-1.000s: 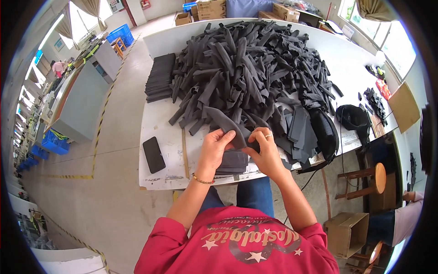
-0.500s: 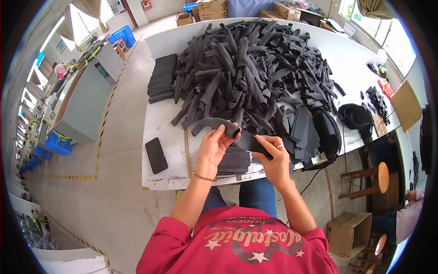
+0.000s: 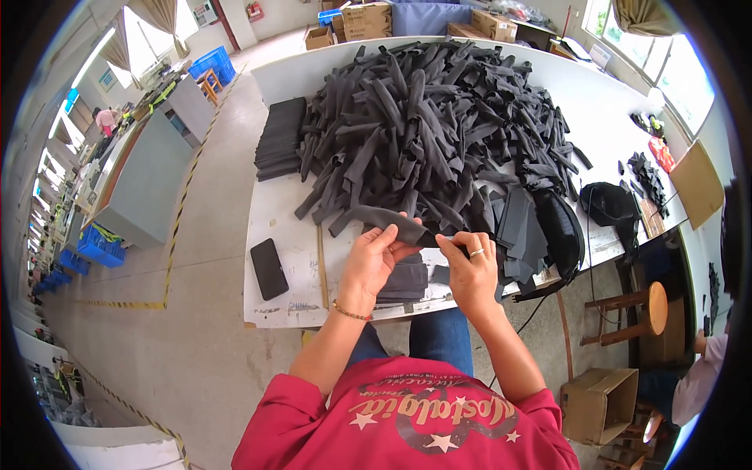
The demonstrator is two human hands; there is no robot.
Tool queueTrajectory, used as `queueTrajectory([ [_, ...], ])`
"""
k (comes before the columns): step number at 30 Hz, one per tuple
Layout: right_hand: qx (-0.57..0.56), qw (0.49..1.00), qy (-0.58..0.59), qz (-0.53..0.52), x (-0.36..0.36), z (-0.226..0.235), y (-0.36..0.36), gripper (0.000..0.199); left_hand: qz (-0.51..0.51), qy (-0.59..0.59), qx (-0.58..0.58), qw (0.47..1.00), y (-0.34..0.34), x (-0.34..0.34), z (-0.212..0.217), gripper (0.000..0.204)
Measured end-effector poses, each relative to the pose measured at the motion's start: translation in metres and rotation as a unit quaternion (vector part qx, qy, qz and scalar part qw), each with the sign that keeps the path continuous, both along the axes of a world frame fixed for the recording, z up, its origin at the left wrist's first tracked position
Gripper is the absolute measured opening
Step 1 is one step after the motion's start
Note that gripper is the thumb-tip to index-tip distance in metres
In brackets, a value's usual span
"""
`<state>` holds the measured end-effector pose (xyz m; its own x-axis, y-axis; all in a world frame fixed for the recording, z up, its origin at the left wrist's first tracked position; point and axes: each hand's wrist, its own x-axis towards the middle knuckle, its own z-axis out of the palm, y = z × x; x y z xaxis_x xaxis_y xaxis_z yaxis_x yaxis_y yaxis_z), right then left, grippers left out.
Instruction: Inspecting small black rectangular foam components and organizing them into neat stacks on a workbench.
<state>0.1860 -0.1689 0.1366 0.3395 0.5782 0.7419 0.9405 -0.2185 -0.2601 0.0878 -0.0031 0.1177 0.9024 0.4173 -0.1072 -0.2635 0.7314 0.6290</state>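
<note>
My left hand [image 3: 377, 262] is closed around a dark grey fabric tube [image 3: 384, 219], fingers beneath it and thumb on its near side. The tube stretches from the pile's near edge toward my right hand [image 3: 470, 262]. There, my right thumb and fingers pinch dark cloth at the tube's right end; whether it is the tube's rim or a separate flat piece cannot be made out. Below my hands, a stack of flat dark cloth pieces [image 3: 403, 283] lies at the table's front edge. Beyond them rises a large heap of similar fabric tubes [image 3: 415, 125].
A neat dark stack [image 3: 280, 139] stands left of the heap. On the white table [image 3: 270, 219] lies a black phone [image 3: 269, 269] beside a wooden strip [image 3: 322, 266]. Flat grey pieces [image 3: 523, 231] and a black mesh item [image 3: 561, 239] lie right. A stool [image 3: 656, 309] stands right.
My right hand has brought the flat dark piece it held up to the tube's open end. The tube's end has turned, so its round opening no longer faces me.
</note>
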Motion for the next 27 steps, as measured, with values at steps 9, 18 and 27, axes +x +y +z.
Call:
queueTrajectory([
  [9, 0.039, 0.991, 0.110, 0.062, -0.029, -0.004, 0.017, 0.058, 0.122, -0.077, 0.093, 0.985, -0.037, 0.006, 0.021, 0.041],
  [18, 0.021, 0.987, 0.097, 0.126, -0.029, -0.023, 0.015, 0.035, 0.130, -0.113, 0.037, 0.984, -0.048, 0.019, -0.007, 0.024],
  [27, -0.009, 0.987, 0.060, 0.149, -0.022, -0.016, 0.011, 0.034, 0.148, -0.072, 0.160, 0.973, -0.039, 0.015, 0.008, 0.029],
])
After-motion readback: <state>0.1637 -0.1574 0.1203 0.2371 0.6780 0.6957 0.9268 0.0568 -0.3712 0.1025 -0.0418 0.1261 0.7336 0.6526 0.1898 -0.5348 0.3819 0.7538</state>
